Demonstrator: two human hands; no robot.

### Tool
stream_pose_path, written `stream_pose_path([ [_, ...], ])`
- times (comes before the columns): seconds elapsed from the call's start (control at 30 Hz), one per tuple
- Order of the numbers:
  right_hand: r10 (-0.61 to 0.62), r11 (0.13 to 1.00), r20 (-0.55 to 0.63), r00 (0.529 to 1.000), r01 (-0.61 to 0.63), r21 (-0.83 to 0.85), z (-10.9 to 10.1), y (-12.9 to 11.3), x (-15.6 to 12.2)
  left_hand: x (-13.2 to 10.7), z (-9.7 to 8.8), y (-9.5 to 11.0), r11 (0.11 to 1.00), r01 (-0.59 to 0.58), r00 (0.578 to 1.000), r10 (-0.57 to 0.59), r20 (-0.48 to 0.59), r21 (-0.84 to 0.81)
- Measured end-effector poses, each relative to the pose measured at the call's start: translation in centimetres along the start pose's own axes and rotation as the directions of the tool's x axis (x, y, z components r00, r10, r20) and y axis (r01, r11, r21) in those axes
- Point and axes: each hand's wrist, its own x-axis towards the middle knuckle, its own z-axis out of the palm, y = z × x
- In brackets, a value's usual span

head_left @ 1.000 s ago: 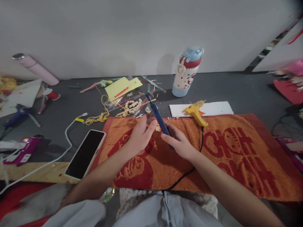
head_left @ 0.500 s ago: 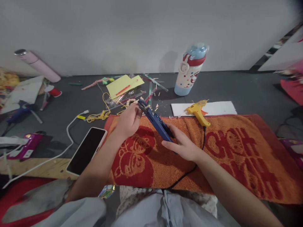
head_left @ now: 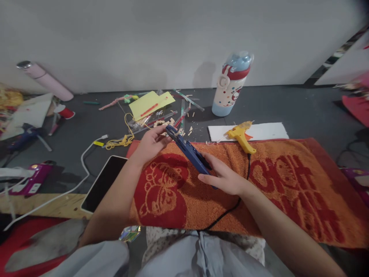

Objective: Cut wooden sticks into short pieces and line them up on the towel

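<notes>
My right hand [head_left: 220,175] is wrapped round the handles of a blue plier-like hand tool [head_left: 188,152], held tilted above the orange and red towel [head_left: 207,207]. The tool's head points away and to the left. At that head is my left hand [head_left: 154,143], its thumb and fingers drawn together; what they pinch, if anything, is too small to tell. Short pale stick pieces [head_left: 190,130] lie scattered just beyond the tool. A yellow glue gun [head_left: 242,136] rests on a white board [head_left: 271,132] to the right.
A cartoon bottle [head_left: 230,86] stands behind the board. Yellow paper [head_left: 151,104], yellow string [head_left: 119,143] and plastic strips clutter the back. On the left are a phone [head_left: 102,184], a white cable [head_left: 83,161], a purple power strip [head_left: 36,179], another glue gun [head_left: 25,136] and a pink flask [head_left: 46,79].
My left hand has shifted slightly left and down, its fingers a little looser at the tool's head. The tool has moved slightly left and down at its head, still in my right hand.
</notes>
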Motion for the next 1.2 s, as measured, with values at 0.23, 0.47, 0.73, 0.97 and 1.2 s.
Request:
stream_pose_path([
  [0.23,-0.014,0.999,-0.046,0.999,0.013,-0.031,0.1,0.2,0.1,0.1,0.2,0.1,0.999,0.017,1.000,-0.016,-0.003,0.045],
  [0.47,-0.032,0.996,-0.153,0.988,0.019,-0.084,0.7,0.4,0.2,-0.6,1.7,-0.3,0.882,-0.097,0.942,0.231,-0.245,0.460],
  [0.73,-0.037,0.998,-0.140,0.989,0.028,-0.064,0.6,0.3,0.2,-1.2,2.1,0.6,0.847,-0.141,0.932,0.288,-0.221,0.513],
  [0.97,-0.063,0.998,-0.055,0.996,0.063,-0.009,0.3,0.4,0.1,-1.3,1.9,0.6,0.853,-0.201,0.942,0.304,-0.145,0.482],
  [1.2,-0.015,0.991,-0.051,0.999,0.021,0.130,0.7,0.7,-0.1,-1.2,1.5,0.5,0.848,-0.164,0.955,0.265,-0.134,0.504],
])
